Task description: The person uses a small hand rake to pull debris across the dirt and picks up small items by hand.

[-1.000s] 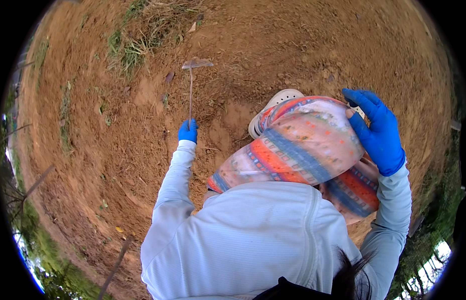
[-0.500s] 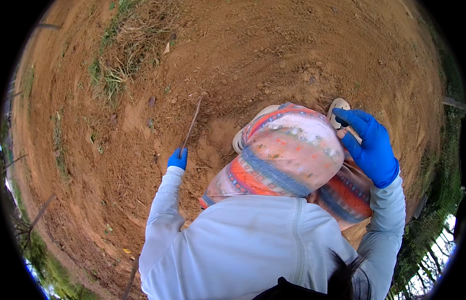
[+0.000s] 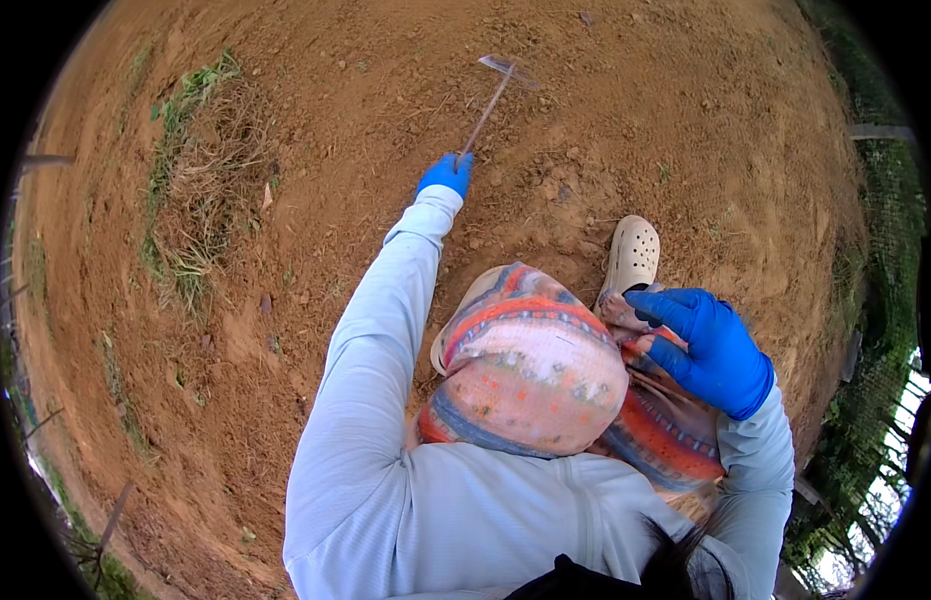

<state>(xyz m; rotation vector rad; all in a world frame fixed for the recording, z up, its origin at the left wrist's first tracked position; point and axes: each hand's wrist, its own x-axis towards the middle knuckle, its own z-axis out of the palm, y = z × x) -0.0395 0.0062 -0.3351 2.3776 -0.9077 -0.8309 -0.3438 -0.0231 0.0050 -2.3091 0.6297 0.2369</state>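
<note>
Out ahead, my left hand [image 3: 446, 175], in a blue glove, is wrapped round the thin handle of a small hoe [image 3: 487, 112]. The hoe's narrow head lies far out over the brown soil [image 3: 405, 110]; its far side is smeared. On the right, my right hand [image 3: 720, 350], also gloved in blue, hovers beside my right knee, above the patterned trousers [image 3: 535, 360]. Its fingers curve with a gap to the thumb, and a bare fingertip shows at the thumb's end. Nothing is visible between them.
A heap of dry and green grass [image 3: 210, 170] lies on the soil at the left. A beige clog [image 3: 633, 252] is on my right foot, near the right hand. Thin posts [image 3: 110, 520] stand at the left rim, and green plants [image 3: 875, 330] border the right.
My left hand has reached forward and to the right with the hoe, whose head is now farther out. My right hand has come slightly left and nearer my body. The grass heap appears lower left.
</note>
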